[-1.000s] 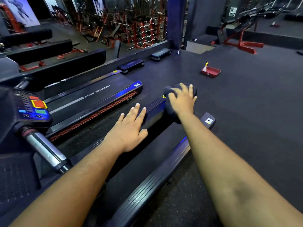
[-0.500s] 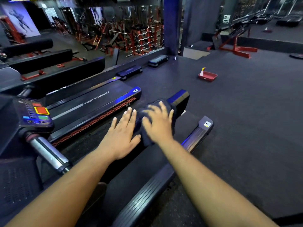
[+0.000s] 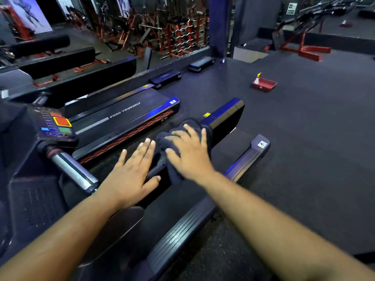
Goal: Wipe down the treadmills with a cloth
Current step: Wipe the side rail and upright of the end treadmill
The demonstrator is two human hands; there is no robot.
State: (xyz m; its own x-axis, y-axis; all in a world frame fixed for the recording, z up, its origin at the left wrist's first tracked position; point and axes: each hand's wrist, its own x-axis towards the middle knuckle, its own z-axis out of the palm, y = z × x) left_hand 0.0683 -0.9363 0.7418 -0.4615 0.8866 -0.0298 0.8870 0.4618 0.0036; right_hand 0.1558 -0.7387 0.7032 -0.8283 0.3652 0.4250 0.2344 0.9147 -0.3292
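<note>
A dark cloth [image 3: 174, 130] lies draped over the left side rail [image 3: 225, 112] of the black treadmill in front of me. My right hand [image 3: 188, 151] presses flat on the cloth with fingers spread. My left hand [image 3: 132, 171] rests flat on the same rail just beside the cloth, fingers straight and holding nothing. The treadmill's belt [image 3: 229, 145] runs between this rail and the ribbed right rail [image 3: 243, 165].
A second treadmill [image 3: 125, 118] marked PUSH YOURSELF stands to the left. Its console [image 3: 54, 124] and a chrome handlebar [image 3: 71, 171] sit close to my left arm. A red tray [image 3: 264, 84] with a spray bottle stands on the rubber floor [image 3: 304, 138] at the right. Weight racks fill the background.
My right hand slid the cloth back along the rail from its far end toward me, close beside the left hand, then slightly forward again. The left hand stayed flat on the rail.
</note>
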